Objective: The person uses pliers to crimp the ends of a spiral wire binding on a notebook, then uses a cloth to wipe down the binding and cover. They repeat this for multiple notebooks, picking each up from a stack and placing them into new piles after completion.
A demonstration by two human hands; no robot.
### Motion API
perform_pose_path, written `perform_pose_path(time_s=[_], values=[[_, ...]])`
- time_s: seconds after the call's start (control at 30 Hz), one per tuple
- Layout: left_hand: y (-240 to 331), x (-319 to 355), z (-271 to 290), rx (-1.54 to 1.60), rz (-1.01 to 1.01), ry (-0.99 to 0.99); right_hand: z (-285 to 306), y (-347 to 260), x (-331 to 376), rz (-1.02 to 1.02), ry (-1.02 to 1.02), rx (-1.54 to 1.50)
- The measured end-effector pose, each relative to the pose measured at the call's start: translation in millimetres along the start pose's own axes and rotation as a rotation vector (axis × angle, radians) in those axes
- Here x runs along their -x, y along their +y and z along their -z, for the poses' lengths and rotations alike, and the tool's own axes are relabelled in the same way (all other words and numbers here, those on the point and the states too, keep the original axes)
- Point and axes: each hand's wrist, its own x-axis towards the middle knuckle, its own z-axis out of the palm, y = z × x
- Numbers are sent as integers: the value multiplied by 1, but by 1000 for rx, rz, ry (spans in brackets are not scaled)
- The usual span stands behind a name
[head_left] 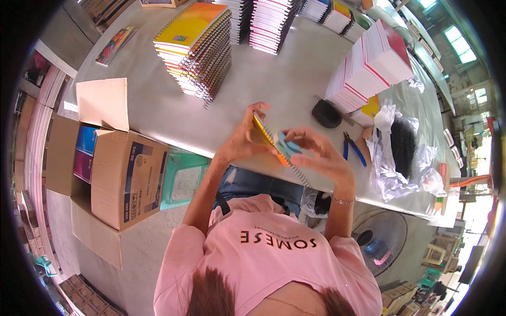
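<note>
Above the table's near edge, my left hand (240, 139) grips a yellow-orange notebook (262, 128), tilted with its edge toward me. A dark spiral wire coil (301, 176) runs along the notebook's edge, and its free end sticks out past the lower corner. In my right hand (322, 154) is a light-blue, sponge-like block (285, 144), held at the coil with the fingers bent around it. My fingers hide part of the block and of the binding edge. Right of my hands lie pliers with blue handles (357, 151) and a black rounded object (327, 114).
A stack of spiral-bound yellow notebooks (194, 25) stands ahead on the grey table (274, 79). White book blocks (369, 68) are piled at the right, beside a plastic bag of black coils (403, 147). An open cardboard box (113, 174), green stool (184, 176) and fan (377, 242) surround me.
</note>
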Motion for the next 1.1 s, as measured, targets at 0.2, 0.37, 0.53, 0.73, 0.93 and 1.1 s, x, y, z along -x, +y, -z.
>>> perform_pose_path(time_s=[0.2, 0.37, 0.53, 0.73, 0.93, 1.1], values=[[-3, 0, -2, 45, 3, -20, 0, -4, -5, 69, 5, 175], [6, 3, -4, -55, -66, -41, 4, 2, -14, 11, 3, 80], [-4, 1, 1, 30, -85, -50, -11, -7, -9, 117, -15, 194], [4, 3, -1, 12, -34, -39, 0, 11, -39, -89, 32, 187], [3, 7, -29, -99, -98, 237, 24, 49, -20, 187, 620, 624], [1, 17, -51, 82, -66, 341, 57, 102, 58, -290, 981, 941]])
